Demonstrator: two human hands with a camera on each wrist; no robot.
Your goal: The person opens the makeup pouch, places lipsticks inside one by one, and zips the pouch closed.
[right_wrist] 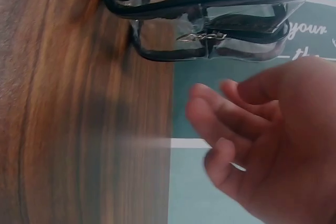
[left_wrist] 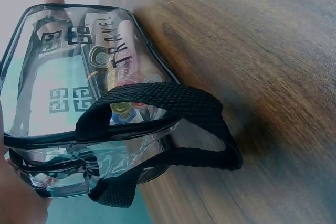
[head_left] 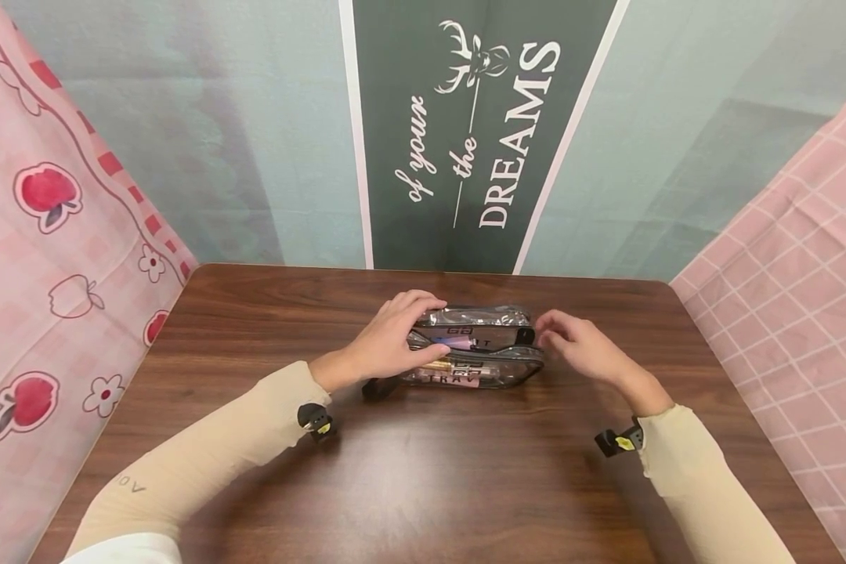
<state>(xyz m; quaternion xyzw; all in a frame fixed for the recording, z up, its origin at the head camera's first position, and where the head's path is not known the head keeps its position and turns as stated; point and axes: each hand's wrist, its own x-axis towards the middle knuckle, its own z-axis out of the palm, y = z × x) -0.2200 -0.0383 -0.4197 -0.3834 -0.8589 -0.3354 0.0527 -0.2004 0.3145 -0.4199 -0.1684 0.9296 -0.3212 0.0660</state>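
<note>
A clear zip pouch [head_left: 500,376] with black trim and printed lettering lies toward the back of the table. My left hand [head_left: 395,333] grips its left end, thumb on the near side and fingers over the far side. Through the plastic, a purple-blue tube [head_left: 458,342] and small cosmetics show. A black strap handle [left_wrist: 205,108] loops out from the left end in the left wrist view. Just off the right end, my right hand [head_left: 581,345] hangs with loosely bent fingers, holding nothing. Metal zipper pulls [right_wrist: 202,37] sit at that end in the right wrist view.
The pouch lies on a brown wood-grain table [head_left: 423,486]. Behind it hangs a grey-green cloth [head_left: 254,141] with a dark lettered panel [head_left: 465,235]. Pink patterned cloths [head_left: 63,235] flank both sides.
</note>
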